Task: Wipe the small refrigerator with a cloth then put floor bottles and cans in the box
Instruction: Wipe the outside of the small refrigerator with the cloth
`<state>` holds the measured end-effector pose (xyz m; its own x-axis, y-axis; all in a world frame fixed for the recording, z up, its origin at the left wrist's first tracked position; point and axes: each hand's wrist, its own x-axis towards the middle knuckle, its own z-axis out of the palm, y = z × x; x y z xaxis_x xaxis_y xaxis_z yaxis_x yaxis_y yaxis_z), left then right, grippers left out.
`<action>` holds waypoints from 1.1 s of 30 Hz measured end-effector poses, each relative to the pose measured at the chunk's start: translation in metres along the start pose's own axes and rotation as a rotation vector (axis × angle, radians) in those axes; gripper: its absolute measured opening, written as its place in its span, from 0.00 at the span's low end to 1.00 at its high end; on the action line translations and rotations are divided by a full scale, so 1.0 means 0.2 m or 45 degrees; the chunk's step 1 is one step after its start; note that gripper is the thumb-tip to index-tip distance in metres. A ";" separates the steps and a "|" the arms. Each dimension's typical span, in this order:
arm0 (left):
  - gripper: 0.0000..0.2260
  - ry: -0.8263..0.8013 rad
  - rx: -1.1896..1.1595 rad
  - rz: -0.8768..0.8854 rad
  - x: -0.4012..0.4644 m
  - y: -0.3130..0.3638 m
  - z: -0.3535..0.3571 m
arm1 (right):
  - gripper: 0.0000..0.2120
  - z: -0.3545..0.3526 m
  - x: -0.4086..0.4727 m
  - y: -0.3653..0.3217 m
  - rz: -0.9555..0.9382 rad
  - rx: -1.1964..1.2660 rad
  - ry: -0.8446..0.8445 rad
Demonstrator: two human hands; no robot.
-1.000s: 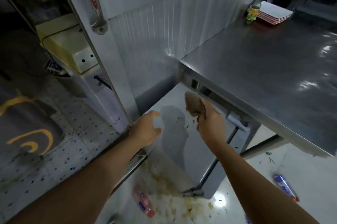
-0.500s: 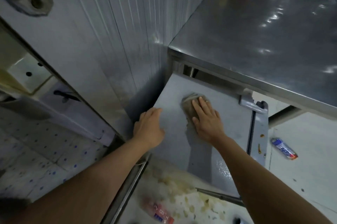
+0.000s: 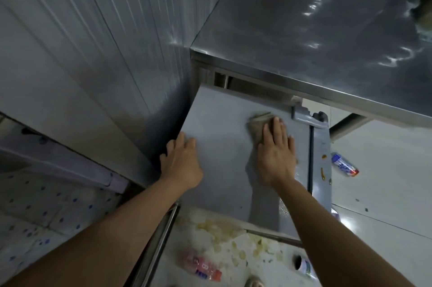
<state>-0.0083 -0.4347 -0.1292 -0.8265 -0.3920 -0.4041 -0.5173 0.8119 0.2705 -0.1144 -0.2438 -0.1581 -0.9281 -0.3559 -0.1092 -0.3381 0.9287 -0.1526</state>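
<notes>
The small grey refrigerator (image 3: 224,151) stands under a steel table, its top facing me. My right hand (image 3: 277,148) presses a brownish cloth (image 3: 256,125) flat on that top, near the hinge at its right rear corner, fingers straight. My left hand (image 3: 181,158) rests on the refrigerator's left edge, fingers over the side. On the floor lie a blue and white can (image 3: 344,165) to the right, a clear bottle with a red label (image 3: 201,265) in front, and another can (image 3: 305,265) lying with its open end towards me.
A steel table (image 3: 315,34) overhangs the refrigerator's rear. A ribbed metal wall (image 3: 105,36) closes the left side. A metal bar (image 3: 156,247) runs down beside my left forearm. The white floor (image 3: 385,193) carries yellowish stains in front of the refrigerator.
My right hand brought the cloth down onto the refrigerator top and slid it right towards the hinge corner. My left hand stayed on the left edge. My view moved closer and lower.
</notes>
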 end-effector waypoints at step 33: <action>0.28 0.026 0.106 0.200 -0.06 0.76 0.26 | 0.28 -0.01 -0.32 0.52 0.264 0.326 0.130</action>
<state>-0.0653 -0.2851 -0.1282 -0.9003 -0.2659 -0.3445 -0.3623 0.8965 0.2549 -0.0902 -0.1233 -0.1646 -0.9882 -0.1379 -0.0670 -0.1025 0.9192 -0.3802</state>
